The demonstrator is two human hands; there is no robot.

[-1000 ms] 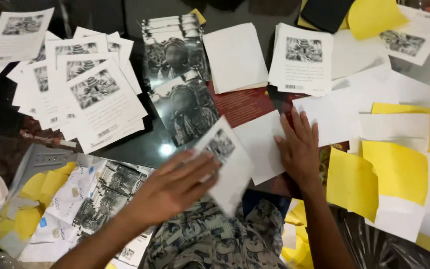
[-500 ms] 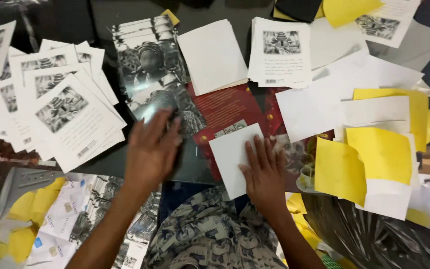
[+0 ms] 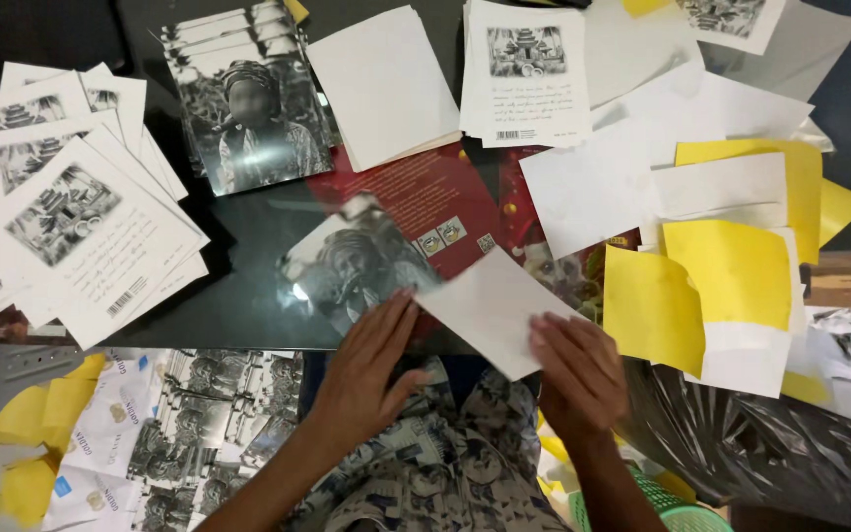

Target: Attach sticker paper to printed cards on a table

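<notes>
My left hand (image 3: 370,365) lies flat, fingers together, on the lower edge of a black-and-white portrait photo print (image 3: 352,266) on the dark table. My right hand (image 3: 579,372) rests palm down on the lower right corner of a blank white card (image 3: 492,307) that overlaps the photo's right side. Both hands press on the sheets rather than grip them. Under the card and photo lies a dark red printed sheet (image 3: 425,197).
A stack of portrait photos (image 3: 248,108) sits at top left of centre, a blank white stack (image 3: 384,84) beside it. Printed cards with a temple picture fan out at left (image 3: 71,227) and top (image 3: 526,74). Yellow and white papers (image 3: 731,266) cover the right. A green basket (image 3: 682,507) is at bottom right.
My left hand moved from the stack of photos down to the table's near edge, bringing one portrait photo with it. The right hand and white card stayed nearly in place.
</notes>
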